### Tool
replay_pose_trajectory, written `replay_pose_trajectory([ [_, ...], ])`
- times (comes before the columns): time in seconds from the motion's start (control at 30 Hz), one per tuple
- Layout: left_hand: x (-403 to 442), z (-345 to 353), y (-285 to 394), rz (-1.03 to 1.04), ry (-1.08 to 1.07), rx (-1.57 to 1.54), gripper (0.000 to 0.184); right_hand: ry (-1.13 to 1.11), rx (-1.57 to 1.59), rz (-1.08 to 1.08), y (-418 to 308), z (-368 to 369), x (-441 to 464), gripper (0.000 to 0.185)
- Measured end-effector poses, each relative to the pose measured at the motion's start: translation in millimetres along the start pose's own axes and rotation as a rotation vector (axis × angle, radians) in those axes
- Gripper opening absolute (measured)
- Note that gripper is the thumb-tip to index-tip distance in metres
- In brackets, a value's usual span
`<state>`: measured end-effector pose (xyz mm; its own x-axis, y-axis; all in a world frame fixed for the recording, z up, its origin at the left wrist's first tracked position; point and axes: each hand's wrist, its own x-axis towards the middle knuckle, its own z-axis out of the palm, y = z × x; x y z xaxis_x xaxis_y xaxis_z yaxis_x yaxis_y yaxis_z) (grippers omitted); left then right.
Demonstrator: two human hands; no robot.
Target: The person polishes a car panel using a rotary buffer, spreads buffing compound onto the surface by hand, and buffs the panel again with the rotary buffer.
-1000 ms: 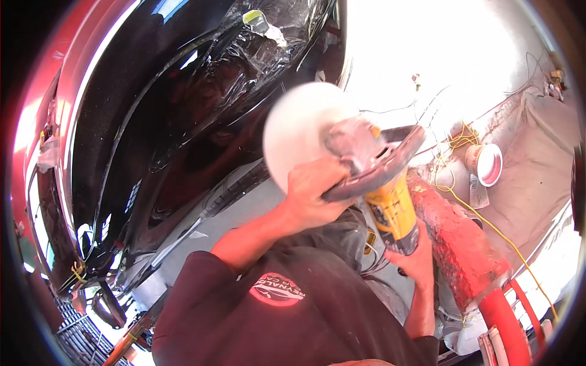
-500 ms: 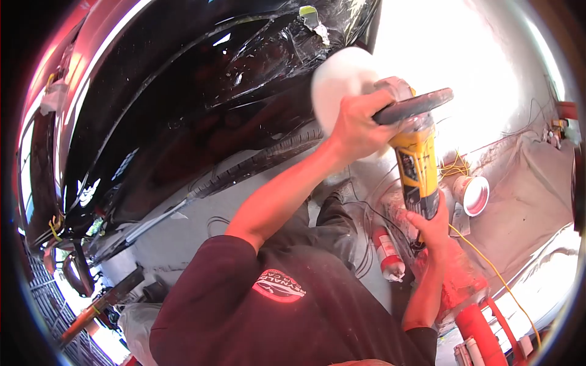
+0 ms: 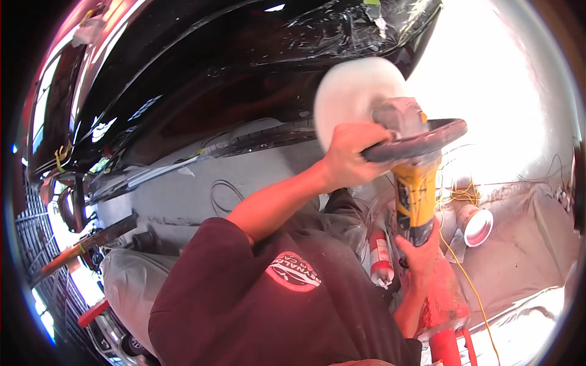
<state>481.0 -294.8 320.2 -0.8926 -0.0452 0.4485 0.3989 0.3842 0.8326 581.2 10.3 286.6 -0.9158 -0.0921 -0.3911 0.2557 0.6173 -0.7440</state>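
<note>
A yellow and black polisher point(image 3: 417, 192) is held in both hands. My left hand point(image 3: 357, 152) is closed around its black loop handle point(image 3: 427, 139), near the grey head. Lower down, my right hand point(image 3: 421, 249) wraps the rear of the body. The round white pad point(image 3: 348, 91) on the head looks smeared, as if spinning. It overlaps the lower edge of the glossy black car panel point(image 3: 183, 110) in the view; whether they touch I cannot tell.
A yellow cord point(image 3: 470, 283) runs down the right side. Near it lie a white-rimmed container point(image 3: 478, 227) and a red and white bottle point(image 3: 381, 259). Clear plastic film point(image 3: 342, 27) covers part of the panel. A dark cable point(image 3: 226, 195) lies on the floor at left.
The view has shifted, and the car panel sits farther up and right. In the view, the polisher's handle and both hands are lower; the pad faces the camera more fully.
</note>
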Motion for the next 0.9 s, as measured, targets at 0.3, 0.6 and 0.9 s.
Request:
replay_pose_trajectory([
  [0.3,-78.7,-122.3,39.4,0.085,0.044,-0.038,0.022,-0.172,0.189,-0.116,-54.7,77.3,-49.5,0.110],
  [0.6,-110.4,-201.5,52.4,0.114,-0.146,0.018,0.019,-0.165,0.300,-0.106,-69.9,181.1,-106.5,0.112],
  [0.9,-57.4,-139.3,14.4,0.143,-0.229,0.000,0.025,0.153,0.552,0.058,-69.7,203.4,-123.1,0.094],
])
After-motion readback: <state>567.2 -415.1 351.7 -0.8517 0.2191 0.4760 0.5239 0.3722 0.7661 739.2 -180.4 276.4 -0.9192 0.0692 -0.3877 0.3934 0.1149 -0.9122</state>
